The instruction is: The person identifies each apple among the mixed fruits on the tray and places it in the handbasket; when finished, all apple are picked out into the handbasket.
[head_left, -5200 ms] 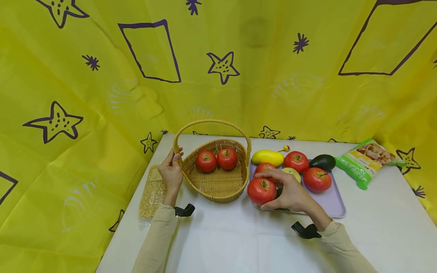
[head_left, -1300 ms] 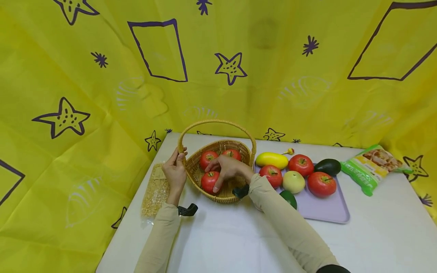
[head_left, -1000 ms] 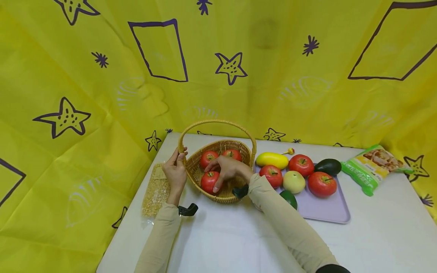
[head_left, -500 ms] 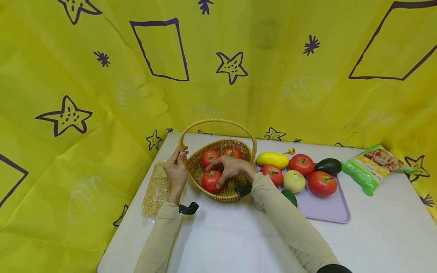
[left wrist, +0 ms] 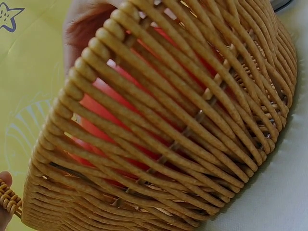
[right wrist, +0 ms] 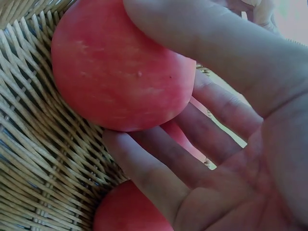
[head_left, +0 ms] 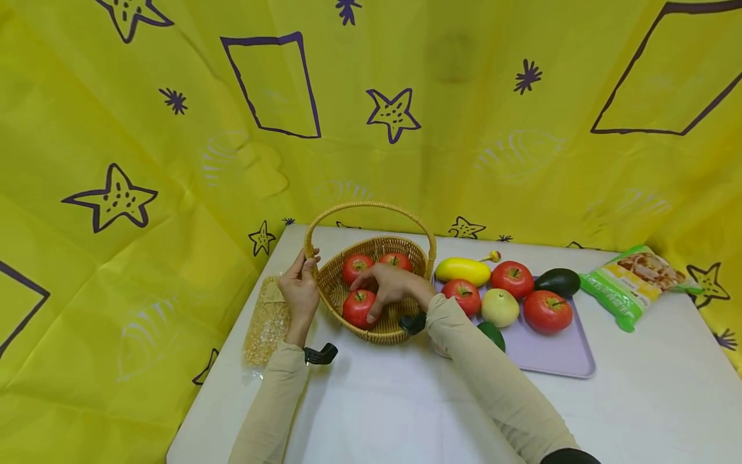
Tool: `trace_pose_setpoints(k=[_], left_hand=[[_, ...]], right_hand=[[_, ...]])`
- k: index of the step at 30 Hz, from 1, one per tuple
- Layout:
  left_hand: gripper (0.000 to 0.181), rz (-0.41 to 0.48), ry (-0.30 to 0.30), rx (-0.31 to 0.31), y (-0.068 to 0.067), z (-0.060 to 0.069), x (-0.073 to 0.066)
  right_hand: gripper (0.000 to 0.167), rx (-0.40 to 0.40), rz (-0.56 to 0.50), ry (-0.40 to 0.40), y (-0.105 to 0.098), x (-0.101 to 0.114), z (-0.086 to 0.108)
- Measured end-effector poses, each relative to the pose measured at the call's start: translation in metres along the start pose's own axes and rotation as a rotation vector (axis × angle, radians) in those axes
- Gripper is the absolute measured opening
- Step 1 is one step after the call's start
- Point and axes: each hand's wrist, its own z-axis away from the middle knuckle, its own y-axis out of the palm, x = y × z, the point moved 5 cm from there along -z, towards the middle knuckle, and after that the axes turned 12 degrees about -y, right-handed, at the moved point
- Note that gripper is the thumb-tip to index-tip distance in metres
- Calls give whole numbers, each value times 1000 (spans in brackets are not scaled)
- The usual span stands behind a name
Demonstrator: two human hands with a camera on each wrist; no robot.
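The woven basket (head_left: 379, 338), a rounded bowl of ribbed cane, opens upward, its handle (head_left: 371, 204) arching upright from left to right. A smooth, flat lilac tray (head_left: 547, 357) lies right of the basket. At the basket's left side, the left hand (head_left: 299, 294) grips the handle; inside the basket, the right hand (head_left: 391, 283) grasps a round, waxy red apple (head_left: 357, 310), stem up, near its front rim. Two similar apples (head_left: 356, 267) sit farther back.

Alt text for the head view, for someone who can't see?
A person's right grip holds a red apple inside a wicker basket with two more apples, while the left grip holds the handle. To its right, a lilac tray bears fruit.
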Motion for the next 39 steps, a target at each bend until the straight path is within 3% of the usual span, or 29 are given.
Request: trace_pose_setpoints(k=[21, 33, 39], left_hand=[[29, 14, -8, 5, 2, 0, -1], [29, 7, 3, -7, 0, 0, -1], [30, 22, -3, 8, 1, 1, 0]], right_hand=[[73, -5, 142, 51, 0, 10, 0], [71, 12, 144, -4, -1, 13, 12], [70, -84, 62, -72, -9, 18, 33]])
